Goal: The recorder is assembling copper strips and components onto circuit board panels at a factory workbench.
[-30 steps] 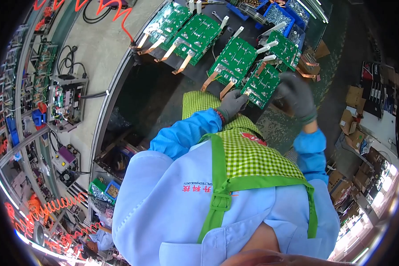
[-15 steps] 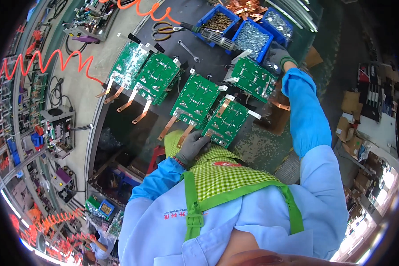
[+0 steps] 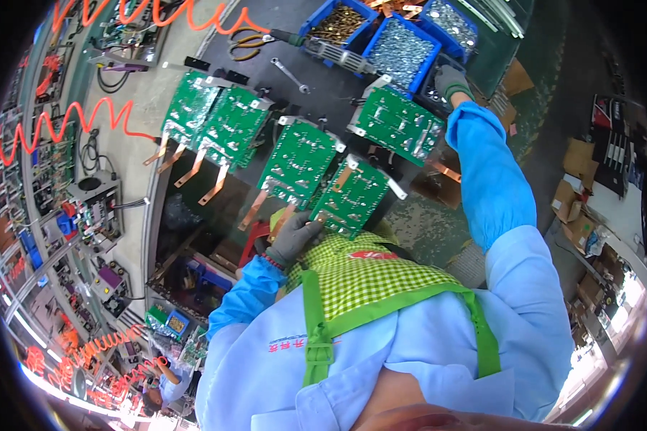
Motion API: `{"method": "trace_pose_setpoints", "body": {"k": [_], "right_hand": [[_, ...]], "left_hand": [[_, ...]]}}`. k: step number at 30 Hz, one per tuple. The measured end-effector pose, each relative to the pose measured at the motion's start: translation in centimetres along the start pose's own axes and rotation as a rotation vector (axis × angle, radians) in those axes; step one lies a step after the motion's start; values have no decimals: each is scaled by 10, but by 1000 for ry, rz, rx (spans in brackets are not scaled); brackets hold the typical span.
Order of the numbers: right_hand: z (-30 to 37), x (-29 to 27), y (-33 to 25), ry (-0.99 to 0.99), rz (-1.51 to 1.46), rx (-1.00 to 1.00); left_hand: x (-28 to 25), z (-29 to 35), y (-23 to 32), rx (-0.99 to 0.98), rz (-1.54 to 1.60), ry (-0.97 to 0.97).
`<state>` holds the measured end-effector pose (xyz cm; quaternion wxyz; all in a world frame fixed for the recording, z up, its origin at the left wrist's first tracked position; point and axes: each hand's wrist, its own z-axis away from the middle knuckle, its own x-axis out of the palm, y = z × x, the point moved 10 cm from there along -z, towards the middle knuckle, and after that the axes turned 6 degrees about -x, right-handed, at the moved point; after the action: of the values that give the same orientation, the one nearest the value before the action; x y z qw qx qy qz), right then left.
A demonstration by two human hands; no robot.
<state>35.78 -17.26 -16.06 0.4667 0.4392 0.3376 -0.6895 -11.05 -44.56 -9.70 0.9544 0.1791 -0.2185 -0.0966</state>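
Note:
My left hand [image 3: 295,235], in a grey glove, is closed at the lower left corner of a green circuit board [image 3: 351,200], its thumb by the corner. A copper strip lies on that board's face. Just left of it is another green board [image 3: 299,162] with copper strips [image 3: 254,209] sticking out toward me. Far to the right, my gloved right hand [image 3: 451,80] reaches into a small dark bin [image 3: 430,92] beside the blue bins; its fingertips are hidden. A further board [image 3: 400,123] lies between that arm and the middle boards.
Two joined boards [image 3: 230,128] lie at the left. Blue bins hold brass-coloured screws [image 3: 336,26] and silver hardware [image 3: 401,54]. A power screwdriver [image 3: 338,54] rests against them, near scissors [image 3: 248,44] and a wrench [image 3: 290,76]. A red coiled hose [image 3: 140,131] ends by the left boards.
The view has shifted slightly, so the boards and tools appear farther left. My left hand stays at the board's corner, and my right hand stays at the dark bin.

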Motion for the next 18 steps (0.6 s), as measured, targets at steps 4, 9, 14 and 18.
{"method": "trace_pose_setpoints", "body": {"k": [4, 9, 14, 18], "right_hand": [[-1, -6, -9, -215, -7, -258], [20, 9, -28, -31, -10, -143], [-7, 21, -11, -177, 50, -198], [0, 23, 21, -327, -572, 76]], "left_hand": [[3, 2, 6, 1, -67, -30], [1, -2, -2, -24, 63, -64], [-4, 0, -4, -24, -1, -49], [-1, -2, -1, -25, -42, -39]]}}
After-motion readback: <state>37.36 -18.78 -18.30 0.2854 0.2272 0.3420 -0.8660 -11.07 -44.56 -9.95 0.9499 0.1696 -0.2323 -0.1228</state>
